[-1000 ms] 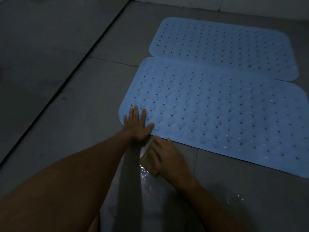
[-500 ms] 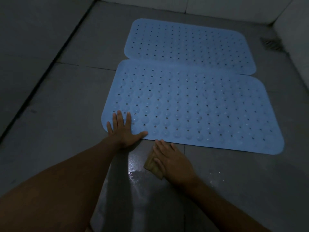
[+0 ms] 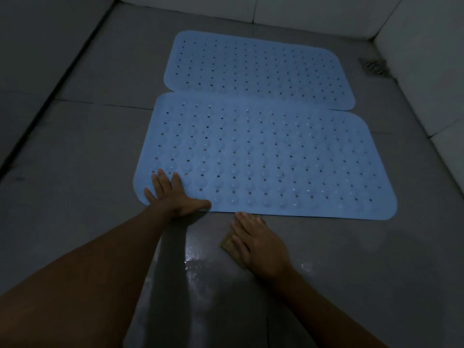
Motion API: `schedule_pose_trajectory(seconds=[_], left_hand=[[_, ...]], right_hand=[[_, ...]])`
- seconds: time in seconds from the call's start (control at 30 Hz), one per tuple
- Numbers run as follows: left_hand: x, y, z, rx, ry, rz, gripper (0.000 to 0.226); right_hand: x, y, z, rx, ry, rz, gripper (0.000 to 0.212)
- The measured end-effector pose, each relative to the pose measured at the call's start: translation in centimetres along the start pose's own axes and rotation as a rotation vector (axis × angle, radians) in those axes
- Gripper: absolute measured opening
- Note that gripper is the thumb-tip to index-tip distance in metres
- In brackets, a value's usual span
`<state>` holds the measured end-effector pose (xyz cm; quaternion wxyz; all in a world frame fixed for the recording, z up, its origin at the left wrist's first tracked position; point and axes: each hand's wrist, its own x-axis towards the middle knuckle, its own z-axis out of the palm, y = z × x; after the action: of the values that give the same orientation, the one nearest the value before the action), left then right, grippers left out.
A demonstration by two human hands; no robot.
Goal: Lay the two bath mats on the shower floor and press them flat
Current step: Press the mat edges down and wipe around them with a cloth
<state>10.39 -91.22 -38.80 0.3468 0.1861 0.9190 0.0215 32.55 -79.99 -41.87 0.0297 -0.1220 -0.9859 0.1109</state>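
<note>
Two light blue bath mats with rows of small holes lie flat on the grey tiled shower floor. The near mat (image 3: pixel 271 156) overlaps the front edge of the far mat (image 3: pixel 253 66). My left hand (image 3: pixel 173 194) presses flat on the near mat's front left corner, fingers straight and spread. My right hand (image 3: pixel 258 242) rests just in front of the near mat's front edge, fingers laid flat over a small tan pad (image 3: pixel 229 243) on the floor.
A floor drain grate (image 3: pixel 374 67) sits in the far right corner by the white tiled walls (image 3: pixel 421 59). A wet, shiny patch (image 3: pixel 198 262) spreads on the floor between my forearms. A dark grout line (image 3: pixel 62 76) runs diagonally along the left.
The view has swung right, bringing the corner walls and drain into sight. My left hand stays pressed on the mat's corner, its thumb spread wider; my right hand stays on the pad.
</note>
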Motion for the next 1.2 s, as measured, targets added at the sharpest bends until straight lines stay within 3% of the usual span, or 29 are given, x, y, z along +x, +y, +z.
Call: schedule_pose_trajectory(seconds=[0.07, 0.13, 0.23, 0.3, 0.47, 0.63, 0.73, 0.83, 0.9, 1.07, 1.2], left_hand=[[0.5, 1.4, -0.7, -0.018, -0.017, -0.053, 0.137], [0.8, 2.7, -0.8, -0.07, 0.081, -0.038, 0.133], [1.3, 4.6, 0.8, -0.032, 0.225, 0.198, 0.125], [1.1, 5.6, 2.2, 0.004, 0.185, 0.281, 0.124], [1.1, 6.4, 2.9, 0.034, 0.155, 0.242, 0.132], [1.8, 7.6, 2.1, 0.097, 0.129, 0.207, 0.135], [2.3, 9.3, 1.3, 0.193, 0.141, 0.316, 0.124], [2.2, 11.6, 1.9, 0.187, 0.179, 0.454, 0.11], [1.7, 13.6, 2.9, 0.149, 0.119, 0.478, 0.112], [0.8, 15.8, 5.1, 0.285, 0.031, 0.439, 0.125], [0.8, 16.8, 4.5, 0.288, -0.01, 0.399, 0.128]], right_hand=[[-0.5, 0.6, -0.1, -0.006, -0.009, 0.04, 0.043], [-0.7, 0.4, 0.1, 0.017, 0.003, 0.062, 0.044], [-1.4, 0.1, 0.8, 0.035, 0.011, 0.042, 0.046], [-1.7, 0.4, 0.5, 0.093, -0.011, 0.041, 0.049], [-2.0, 1.3, -0.5, 0.121, -0.052, 0.066, 0.052], [-5.7, 5.6, -1.9, 0.148, 0.107, 0.329, 0.047], [-7.6, 8.9, -3.3, 0.118, 0.106, 0.521, 0.046], [-7.7, 8.5, -2.8, 0.112, 0.15, 0.565, 0.047], [-7.6, 7.5, -1.9, 0.104, 0.149, 0.591, 0.05], [-7.6, 8.4, -2.3, 0.128, 0.052, 0.614, 0.058], [-9.3, 11.3, -3.0, 0.188, 0.116, 0.818, 0.057]])
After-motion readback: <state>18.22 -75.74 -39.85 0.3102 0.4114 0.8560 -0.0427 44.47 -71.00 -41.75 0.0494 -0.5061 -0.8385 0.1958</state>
